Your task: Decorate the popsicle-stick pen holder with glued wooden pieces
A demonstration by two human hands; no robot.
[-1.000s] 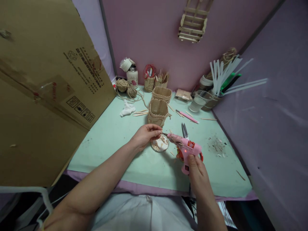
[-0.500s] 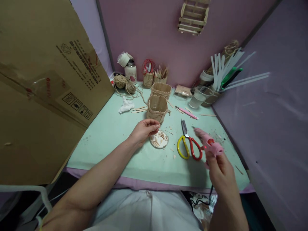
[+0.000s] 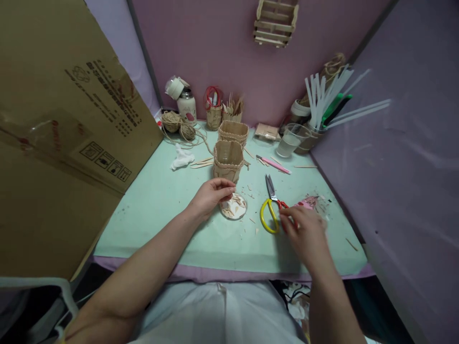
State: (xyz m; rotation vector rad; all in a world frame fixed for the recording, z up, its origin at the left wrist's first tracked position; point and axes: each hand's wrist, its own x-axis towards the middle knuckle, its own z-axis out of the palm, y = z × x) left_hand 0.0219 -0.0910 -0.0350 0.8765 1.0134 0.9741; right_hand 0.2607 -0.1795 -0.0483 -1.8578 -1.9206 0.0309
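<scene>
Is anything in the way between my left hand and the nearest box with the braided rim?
Nothing visible: your left hand is just in front of the braided-rim box, overlapping its lower edge in view. The dish of wooden bits sits nearer you, not between them. I can't tell whether hand and box touch.

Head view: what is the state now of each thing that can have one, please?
Scissors: blades slightly apart
Left grip: pinched
Right grip: at red handle; contact unclear
Glue gun: partly hidden
Front container: upright, open-topped
Rear container: upright, open-topped
Dish: holding small pieces
Clear cup: open-topped
Tissue: crumpled
Twine: partly unwound
Pink tool: lying flat
</scene>
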